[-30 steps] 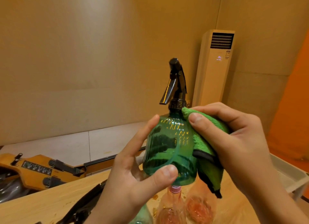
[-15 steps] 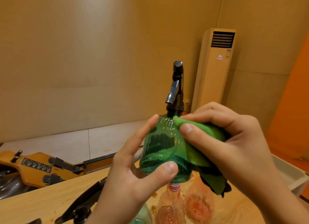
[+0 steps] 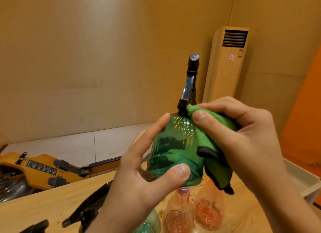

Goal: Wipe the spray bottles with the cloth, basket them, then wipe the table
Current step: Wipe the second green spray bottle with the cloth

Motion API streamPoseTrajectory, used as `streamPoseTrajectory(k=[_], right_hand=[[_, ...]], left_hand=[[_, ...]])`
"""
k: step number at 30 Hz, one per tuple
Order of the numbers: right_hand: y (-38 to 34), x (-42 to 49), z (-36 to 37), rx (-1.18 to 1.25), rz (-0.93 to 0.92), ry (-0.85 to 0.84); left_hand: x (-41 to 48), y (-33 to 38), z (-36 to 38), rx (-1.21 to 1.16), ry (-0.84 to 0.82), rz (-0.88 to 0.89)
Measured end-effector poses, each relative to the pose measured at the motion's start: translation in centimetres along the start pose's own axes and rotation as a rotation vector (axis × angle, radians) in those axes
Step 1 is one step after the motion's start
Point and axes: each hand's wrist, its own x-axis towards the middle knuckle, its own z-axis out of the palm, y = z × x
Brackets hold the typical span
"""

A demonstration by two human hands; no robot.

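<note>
left hand (image 3: 139,177) grips green bottle (image 3: 175,149), upright above table (image 3: 43,203) | right hand (image 3: 243,137) pinches cloth (image 3: 208,140) against bottle shoulder | pink bottles (image 3: 194,212) on table below

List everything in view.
spray bottle: one, clear green, black trigger head, held up centre
cloth: one, green, black edge, against that bottle's shoulder
pinkish bottles: two, clear, on the table beneath
second green bottle: one, bottom edge, partly seen
black parts: at least two, table's left, kind unclear
table: one, pale wood, foreground
tray: one, pale grey, right edge
air conditioner: one, beige, back wall
wooden machine: one, amber, black straps, floor left
left hand: holds the spray bottle's base
right hand: holds the cloth
</note>
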Motion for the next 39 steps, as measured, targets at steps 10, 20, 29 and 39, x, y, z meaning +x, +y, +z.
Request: streamPoseTrajectory(k=[10,20,29,39], right_hand=[[0.0,-0.1,1.3,0.022,-0.023,-0.028],[0.9,-0.4,1.6,0.121,0.012,0.017],[1.3,-1.2,2.0,0.163,-0.021,-0.005],[1.4,-1.2,1.5,0.180,-0.053,0.002]], left_hand=[[0.5,0.4,-0.4,-0.017,0.051,0.002],[0.5,0.2,-0.6,0.052,0.037,0.008],[0.5,0.3,-1.3,0.105,0.007,0.028],[0.8,0.7,-2.0,-0.094,0.030,0.032]])
